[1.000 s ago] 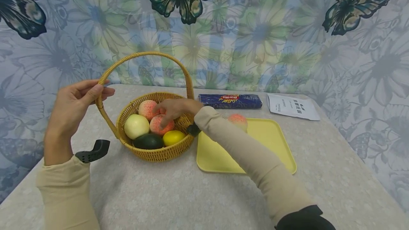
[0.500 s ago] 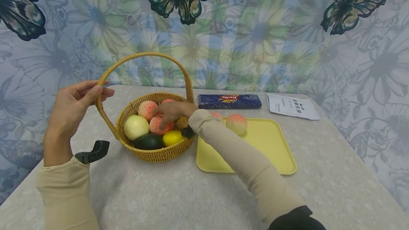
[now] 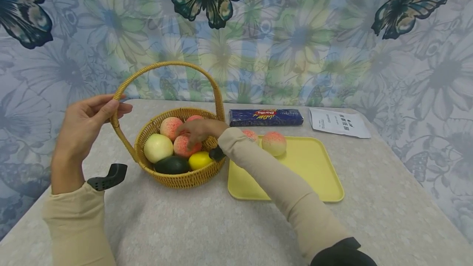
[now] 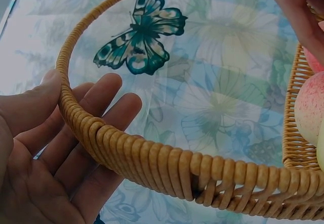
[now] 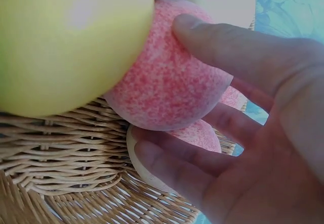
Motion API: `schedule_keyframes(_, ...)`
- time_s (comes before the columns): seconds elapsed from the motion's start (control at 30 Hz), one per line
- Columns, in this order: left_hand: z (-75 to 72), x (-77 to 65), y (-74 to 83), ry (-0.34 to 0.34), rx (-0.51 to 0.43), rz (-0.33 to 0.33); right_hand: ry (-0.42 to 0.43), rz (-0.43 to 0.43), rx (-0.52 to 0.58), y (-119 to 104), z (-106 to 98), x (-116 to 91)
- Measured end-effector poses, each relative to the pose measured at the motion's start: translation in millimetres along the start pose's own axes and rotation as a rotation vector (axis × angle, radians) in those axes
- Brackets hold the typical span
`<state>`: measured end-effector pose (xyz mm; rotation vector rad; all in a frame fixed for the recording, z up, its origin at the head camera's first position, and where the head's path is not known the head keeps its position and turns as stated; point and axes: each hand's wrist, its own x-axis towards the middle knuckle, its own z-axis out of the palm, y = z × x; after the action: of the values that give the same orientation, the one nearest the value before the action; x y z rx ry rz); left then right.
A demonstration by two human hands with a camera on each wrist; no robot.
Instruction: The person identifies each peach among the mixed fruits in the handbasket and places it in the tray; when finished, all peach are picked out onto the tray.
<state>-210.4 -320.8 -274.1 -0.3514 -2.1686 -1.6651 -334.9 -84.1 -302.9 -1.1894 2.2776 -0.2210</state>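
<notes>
Left hand (image 3: 83,123) pinches the basket handle (image 3: 173,63) at its left side, thumb against the fingers. Handle stands upright as an arch, spanning from the left hand over toward the right. Basket (image 3: 184,181) sits on the bench (image 3: 166,225), right of the left hand, beneath the right.

Right hand (image 3: 202,128) grips a peach (image 5: 167,82) inside the basket, thumb on one face, fingers around the other. Peach round; I cannot tell which way its stem end points. Nearer the wearer than that hand: dark green fruit (image 3: 171,165), long axis left-right, and yellow fruit (image 3: 199,161), cut off in the right wrist view. Right hand partly covers the far peach (image 3: 194,117); right of it, sleeve (image 3: 273,171) partly hides a tray peach (image 3: 250,133).
</notes>
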Motion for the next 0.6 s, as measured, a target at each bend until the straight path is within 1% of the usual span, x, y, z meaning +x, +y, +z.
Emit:
schedule_keyframes(0.23, 0.1, -0.6, -0.1, 0.006, 0.035, 0.0, 0.034, 0.017, -0.012, 3.2, 0.6, 0.3)
schedule_keyframes(0.37, -0.3, -0.4, 0.0, 0.003, 0.012, 0.005, 0.051, 0.011, -0.009, 3.5, 0.4, 0.6)
schedule_keyframes(0.43, -0.5, -0.2, 0.0, 0.002, -0.001, 0.007, 0.063, 0.003, -0.03, 3.0, -0.1, 0.1)
schedule_keyframes(0.6, -1.0, 0.4, 0.3, 0.006, 0.005, 0.004, 0.094, -0.018, -0.064, 1.3, -2.0, -3.4)
